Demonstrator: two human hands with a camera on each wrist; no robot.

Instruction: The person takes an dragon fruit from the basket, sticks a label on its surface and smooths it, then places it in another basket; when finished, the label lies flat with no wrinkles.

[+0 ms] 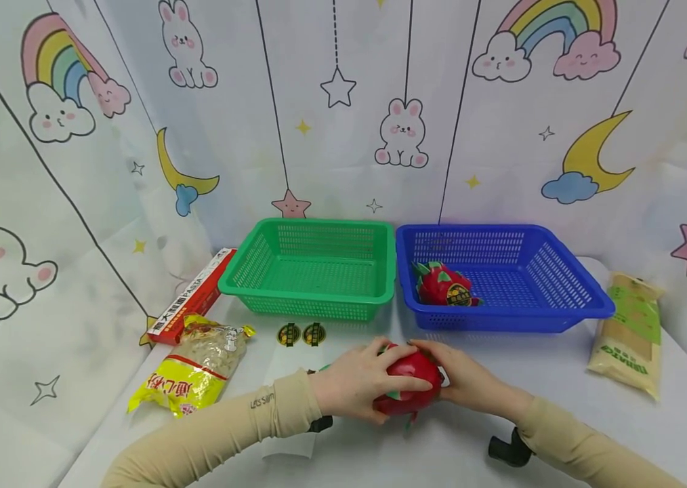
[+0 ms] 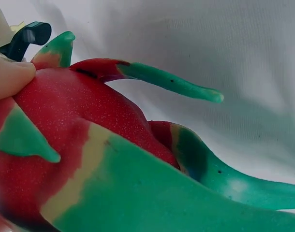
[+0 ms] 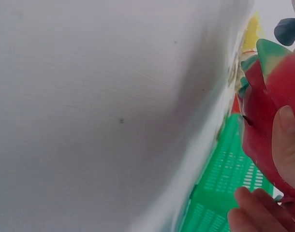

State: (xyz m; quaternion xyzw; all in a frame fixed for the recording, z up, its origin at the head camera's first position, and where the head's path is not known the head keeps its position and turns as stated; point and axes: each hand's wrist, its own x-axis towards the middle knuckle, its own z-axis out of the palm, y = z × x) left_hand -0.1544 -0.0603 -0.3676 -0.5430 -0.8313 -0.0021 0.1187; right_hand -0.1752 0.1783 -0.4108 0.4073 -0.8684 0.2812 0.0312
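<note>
A red dragon fruit (image 1: 412, 371) with green-tipped scales is held between both hands above the white table. My left hand (image 1: 352, 381) grips it from the left, its fingers spread across the top and front. On the fruit's right side rests my right hand (image 1: 474, 385), index finger and thumb against the skin. Long green scales (image 2: 133, 188) fill the left wrist view. Beneath the left forearm lies a pale paper strip (image 1: 288, 444); two round black-and-gold stickers (image 1: 288, 335) show at its far end. A second dragon fruit (image 1: 441, 285), bearing such a sticker, lies in the blue basket (image 1: 563, 321).
Left of the blue basket stands a green basket (image 1: 307, 306). A red pasta box (image 1: 194, 298) and a yellow bag of pasta (image 1: 194, 369) lie at the left. At the far right is a green-and-tan food packet (image 1: 629, 332). A patterned curtain (image 1: 343, 149) hangs behind.
</note>
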